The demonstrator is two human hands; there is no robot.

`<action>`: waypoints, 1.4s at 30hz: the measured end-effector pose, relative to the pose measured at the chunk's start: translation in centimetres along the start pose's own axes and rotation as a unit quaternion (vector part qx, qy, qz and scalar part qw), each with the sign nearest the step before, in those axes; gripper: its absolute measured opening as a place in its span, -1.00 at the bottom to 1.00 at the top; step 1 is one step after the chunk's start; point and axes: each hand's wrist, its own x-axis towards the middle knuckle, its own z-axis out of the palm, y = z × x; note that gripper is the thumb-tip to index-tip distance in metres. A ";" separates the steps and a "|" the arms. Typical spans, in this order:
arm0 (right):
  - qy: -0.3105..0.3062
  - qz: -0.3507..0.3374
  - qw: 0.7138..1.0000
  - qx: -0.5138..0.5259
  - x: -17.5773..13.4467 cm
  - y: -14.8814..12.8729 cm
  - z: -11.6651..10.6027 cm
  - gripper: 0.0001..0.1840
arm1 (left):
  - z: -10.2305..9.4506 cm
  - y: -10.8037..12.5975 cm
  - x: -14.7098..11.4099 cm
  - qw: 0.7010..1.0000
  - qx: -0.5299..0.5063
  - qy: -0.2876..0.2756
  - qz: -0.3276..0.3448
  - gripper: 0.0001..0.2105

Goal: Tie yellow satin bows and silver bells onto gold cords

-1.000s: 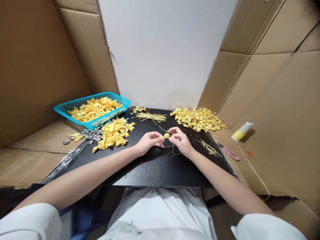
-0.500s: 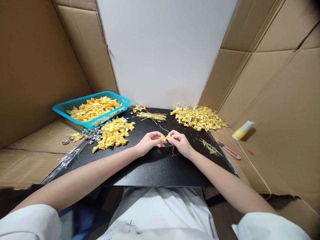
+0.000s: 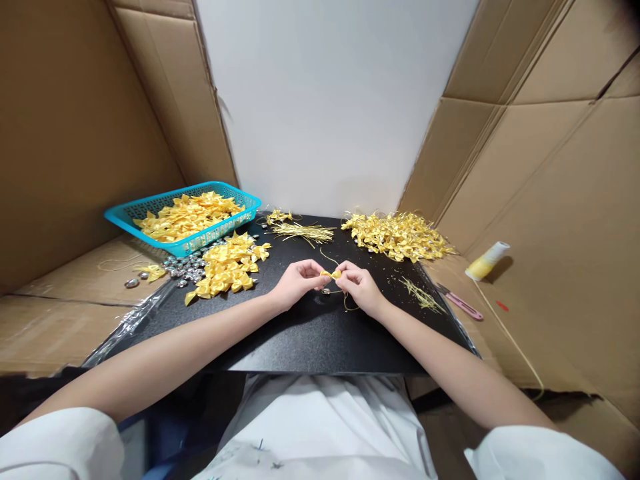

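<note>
Between my two hands is a small yellow ribbon bow (image 3: 331, 274), held above the black table. My left hand (image 3: 299, 283) pinches its left side, and my right hand (image 3: 361, 287) pinches its right side. A thin gold cord (image 3: 351, 307) loops out below my right hand, and another end of cord sticks up behind the bow. Just under the bow hangs a small silver bell (image 3: 326, 291). The fingertips partly cover the bow, so how the cord joins it cannot be made out.
A turquoise basket (image 3: 183, 248) of yellow bows stands back left. Loose bows (image 3: 227, 267) and silver bells (image 3: 187, 267) lie beside it. Cut gold cords (image 3: 304, 232) are behind my hands. Finished-looking bows (image 3: 397, 235), cord scraps (image 3: 421, 294), a pink cutter (image 3: 465, 305) and a cord spool (image 3: 487, 261) lie right.
Both hands stay in nearly the same place. The fingers have shifted slightly on the bow, and the silver bell below it shows more plainly.
</note>
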 end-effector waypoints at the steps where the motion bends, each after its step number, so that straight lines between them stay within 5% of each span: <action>1: 0.000 -0.001 1.000 0.000 0.0 0.0 0.0 -0.67 | 0.0 0.0 0.0 1.000 0.001 0.000 0.001 -0.68; 28: 0.011 0.002 1.000 -0.004 -0.1 0.1 0.3 -0.65 | 0.1 -0.3 0.0 0.998 0.041 0.033 0.039 -0.67; 42: 0.057 -0.052 0.995 -0.064 -0.6 -0.1 1.3 -0.69 | 0.3 0.1 -1.1 0.958 0.207 0.061 0.188 -0.84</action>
